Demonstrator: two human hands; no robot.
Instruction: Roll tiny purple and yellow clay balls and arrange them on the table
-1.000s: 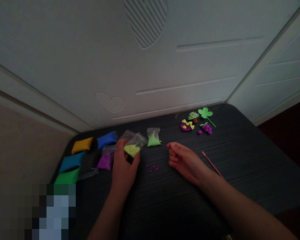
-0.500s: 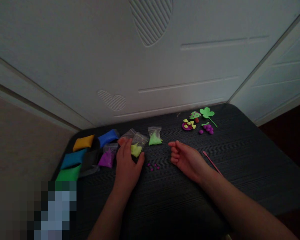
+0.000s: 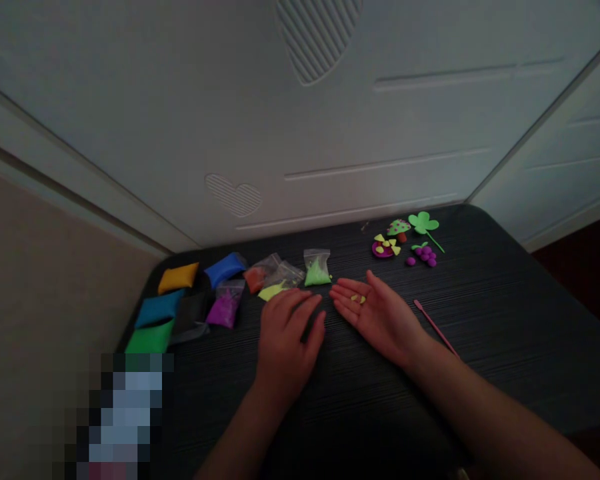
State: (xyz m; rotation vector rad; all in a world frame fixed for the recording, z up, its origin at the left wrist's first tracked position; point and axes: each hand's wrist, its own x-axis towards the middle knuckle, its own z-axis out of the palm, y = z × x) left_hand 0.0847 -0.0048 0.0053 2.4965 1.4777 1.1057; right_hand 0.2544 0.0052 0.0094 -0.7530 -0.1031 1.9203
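Observation:
My right hand (image 3: 373,313) is turned palm up with its fingers stretched out. Small bits of yellow clay (image 3: 359,299) rest on its fingers. To its left, my left hand (image 3: 291,337) hovers palm down over the dark table, fingers apart and apparently with nothing in them. Just beyond its knuckles lies a clear bag of yellow clay (image 3: 271,291), partly covered by the hand. A bag of light green clay (image 3: 318,270) lies beyond both hands. The tiny purple balls cannot be seen now; my left hand covers that spot.
Bags of orange (image 3: 255,278), purple (image 3: 225,307), blue (image 3: 226,269) and other clay lie on the left. At the back right are a clay mushroom (image 3: 399,229), a green clover (image 3: 423,223), a purple grape cluster (image 3: 425,254) and a purple dish (image 3: 381,250). A pink stick tool (image 3: 436,328) lies right.
My left hand has left the yellow clay bag and come right, toward my right hand. My right hand has unfurled from loosely curled to flat, revealing the yellow bits. The view has shifted slightly.

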